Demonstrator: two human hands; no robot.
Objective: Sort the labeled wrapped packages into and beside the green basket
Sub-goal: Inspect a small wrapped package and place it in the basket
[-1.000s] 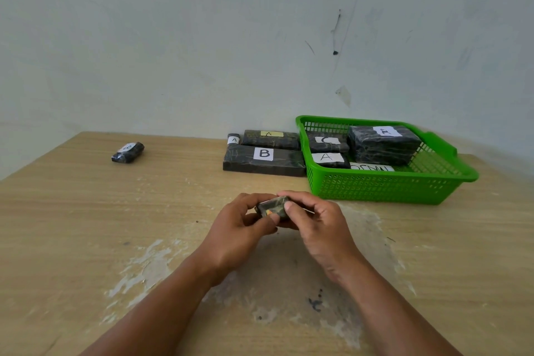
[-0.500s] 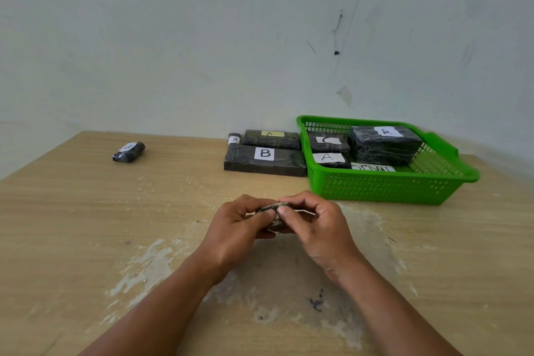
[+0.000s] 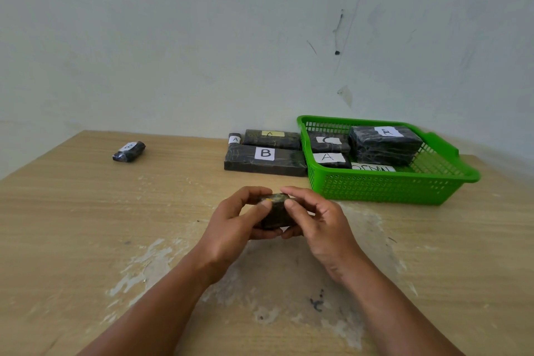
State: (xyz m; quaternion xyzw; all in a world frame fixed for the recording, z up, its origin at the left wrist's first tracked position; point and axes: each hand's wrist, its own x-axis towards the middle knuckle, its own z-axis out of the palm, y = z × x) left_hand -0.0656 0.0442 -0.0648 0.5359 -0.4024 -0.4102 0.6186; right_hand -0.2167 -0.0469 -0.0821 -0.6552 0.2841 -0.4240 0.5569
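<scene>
A small dark wrapped package [image 3: 276,211] is held above the table's middle between both hands; its label is hidden from me. My left hand [image 3: 235,221] grips its left side and my right hand [image 3: 316,218] grips its right side, thumbs on top. The green basket [image 3: 384,188] stands at the back right and holds a large package marked A [image 3: 385,144], a package marked C [image 3: 328,143] and a package marked A [image 3: 329,159]. Left of the basket lie a long package marked B [image 3: 264,159], a long package marked A [image 3: 271,139] and a tiny one marked A [image 3: 234,139].
A small dark package with a white label [image 3: 129,151] lies alone at the far left of the wooden table [image 3: 86,225]. A white paper with writing [image 3: 374,167] lies in the basket's front. The wall stands right behind the table.
Both hands have turned the small package between them, so its dark broad face now points toward me. Nothing else on the table moved.
</scene>
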